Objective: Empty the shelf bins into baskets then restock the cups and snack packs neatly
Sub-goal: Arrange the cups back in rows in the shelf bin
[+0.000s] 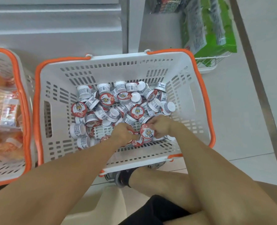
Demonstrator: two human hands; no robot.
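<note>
Cups [118,108]: small white tubs with red tiger-printed foil lids, heaped loose and tumbled every way up in the white basket [118,69] with orange handles, which stands on the floor in front of the shelving.
Right hand [160,126]: fingers curled round one cup [147,131] by its lid edge, at the near side of the heap.
Left hand [123,133]: fingers bent down among the near cups, touching several; whether it has hold of one cannot be told.
Second basket [23,101], just beside on the left: orange snack packs [6,114], blurred.
Shelf [53,21] above: pale ledges, nothing seen on them.
Wire rack [210,62], right: green packets [215,30] standing in it.
Status, as judged: emptying appears done, with both baskets loaded; restocking at its start, nearly all cups and every snack pack yet to be placed.
</note>
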